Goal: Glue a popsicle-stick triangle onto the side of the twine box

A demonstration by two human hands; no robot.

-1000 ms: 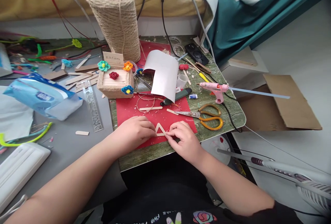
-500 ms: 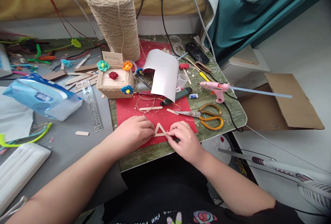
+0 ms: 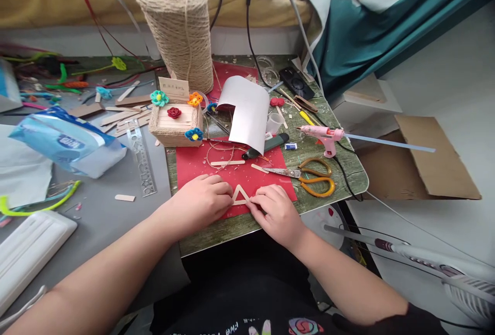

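Note:
A small triangle of craft sticks (image 3: pixel 241 202) lies over the red sheet (image 3: pixel 193 170), its point away from me. My left hand (image 3: pixel 207 198) has its fingers closed at the triangle's left corner. At the right corner, my right hand (image 3: pixel 274 208) pinches the stick ends between thumb and fingers. The left fingertips are partly hidden. Just beyond my hands lie two loose craft sticks (image 3: pixel 227 163) and scissors (image 3: pixel 305 174) with orange handles. A stick-and-twine box (image 3: pixel 176 126) with flowers on it stands farther back on the left.
A pink glue gun (image 3: pixel 323 136) with a long glue stick rests near the right edge. Behind are a big twine spool (image 3: pixel 178 36), a curled white sheet (image 3: pixel 247 111) and a dark green tool (image 3: pixel 270 143). Left are a wipes pack (image 3: pixel 65 141) and a clear ruler (image 3: pixel 142 162).
The view has shifted slightly. Both hands stay at the triangle's two lower corners, with hardly any visible movement.

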